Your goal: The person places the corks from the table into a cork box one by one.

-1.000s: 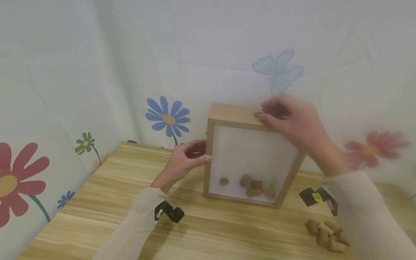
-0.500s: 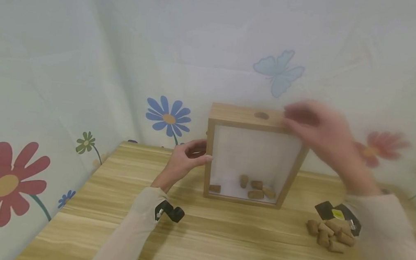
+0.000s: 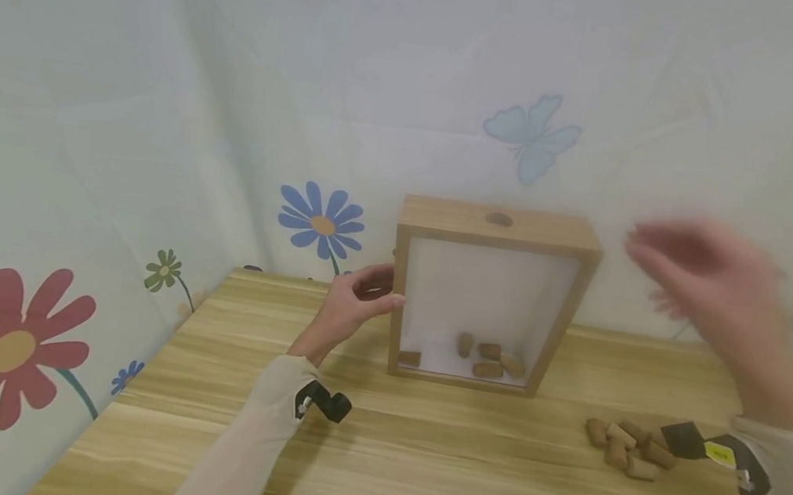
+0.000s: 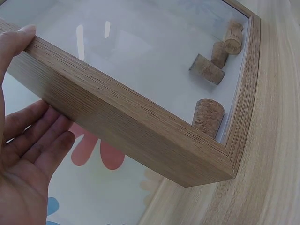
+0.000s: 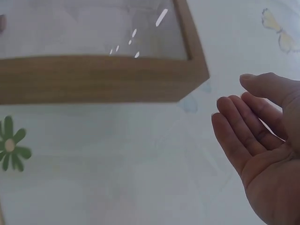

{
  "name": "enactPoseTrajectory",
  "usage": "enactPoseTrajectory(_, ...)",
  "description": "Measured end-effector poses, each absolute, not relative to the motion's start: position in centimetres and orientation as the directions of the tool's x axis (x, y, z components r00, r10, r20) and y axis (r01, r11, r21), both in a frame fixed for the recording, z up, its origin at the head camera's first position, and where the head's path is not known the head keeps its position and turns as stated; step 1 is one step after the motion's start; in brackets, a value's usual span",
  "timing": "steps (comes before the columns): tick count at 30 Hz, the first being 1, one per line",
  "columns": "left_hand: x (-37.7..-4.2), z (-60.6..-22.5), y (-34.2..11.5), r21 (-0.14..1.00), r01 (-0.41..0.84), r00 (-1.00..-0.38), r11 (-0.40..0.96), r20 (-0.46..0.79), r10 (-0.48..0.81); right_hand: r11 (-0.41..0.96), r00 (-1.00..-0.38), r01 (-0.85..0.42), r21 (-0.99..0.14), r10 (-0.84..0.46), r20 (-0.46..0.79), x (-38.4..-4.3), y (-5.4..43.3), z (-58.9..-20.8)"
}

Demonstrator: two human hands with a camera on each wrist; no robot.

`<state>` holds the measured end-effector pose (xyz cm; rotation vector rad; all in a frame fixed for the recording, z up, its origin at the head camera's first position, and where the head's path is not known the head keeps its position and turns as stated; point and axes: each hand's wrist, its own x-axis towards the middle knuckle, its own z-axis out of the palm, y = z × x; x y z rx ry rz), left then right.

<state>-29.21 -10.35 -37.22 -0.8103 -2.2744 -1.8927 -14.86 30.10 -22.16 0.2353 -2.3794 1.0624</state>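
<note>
A wooden shadow box [image 3: 500,227] with a clear front stands upright on the table, a round hole in its top. Several wine corks [image 4: 207,117] lie on its floor behind the pane. My left hand [image 3: 349,306] grips the box's left side, thumb on the front edge and fingers at the back, as the left wrist view shows too. Off to the right of the box, my right hand [image 3: 718,291] is in the air, blurred by motion. In the right wrist view that hand [image 5: 262,136] holds nothing, its fingers relaxed and slightly bent.
A small pile of loose corks [image 3: 627,448] lies on the wood-grain table [image 3: 420,462], to the right and nearer than the box. Behind the table hangs a pale cloth [image 3: 383,81] printed with flowers and a butterfly.
My right hand has left the hole in the box top and moved right, past the box's corner. One more cork has come to rest at the box's lower left. My left hand stays put.
</note>
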Motion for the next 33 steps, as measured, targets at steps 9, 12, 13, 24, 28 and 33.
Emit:
enactPoseTrajectory(9,-29.1,-37.2,-10.4,0.890,0.443,-0.854,0.105,0.384,0.350,0.797,-0.904,-0.221,-0.563,0.049,0.424,-15.5,34.9,-26.9)
enactPoseTrajectory(12,-29.1,-37.1,-10.4,0.890,0.445,-0.852,0.100,0.386,0.355,0.794,-0.915,-0.234,-0.562,0.015,0.403,-15.8,36.3,-28.7)
enactPoseTrajectory(13,-29.1,-37.1,-10.4,0.890,0.444,-0.852,0.100,0.385,0.355,0.792,-0.917,-0.238,-0.562,0.007,0.398,-15.9,36.7,-29.3)
enactPoseTrajectory(24,-29.1,-37.2,-10.4,0.889,0.447,-0.850,0.096,0.389,0.354,0.808,-0.960,-0.225,-0.544,-0.089,0.264,-15.7,39.9,-34.3)
enactPoseTrajectory(28,-29.1,-37.2,-10.3,0.893,0.442,-0.853,0.089,0.387,0.350,0.779,-0.953,-0.285,-0.558,-0.170,0.250,-15.6,40.5,-35.9)
enactPoseTrajectory(33,-29.0,-37.2,-10.4,0.897,0.434,-0.858,0.085,0.383,0.341,0.747,-0.955,-0.297,-0.595,-0.225,0.194,-15.6,40.9,-37.3)
